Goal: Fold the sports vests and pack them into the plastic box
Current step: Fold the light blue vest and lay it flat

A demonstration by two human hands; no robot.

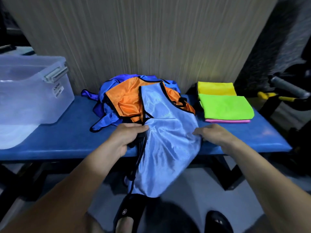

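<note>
A light blue vest with black trim lies over the blue bench's front edge and hangs toward the floor. My left hand pinches its left edge near the black trim. My right hand grips its right edge. Behind it an orange vest tops a heap of dark blue vests. Folded vests are stacked at the right: green over pink, with yellow behind. The clear plastic box stands open at the left end.
A wood-grain wall panel rises right behind the bench. The box's lid lies flat in front of the box. A grey handle and yellow-black frame stand at the far right. My slippered feet are on the floor below.
</note>
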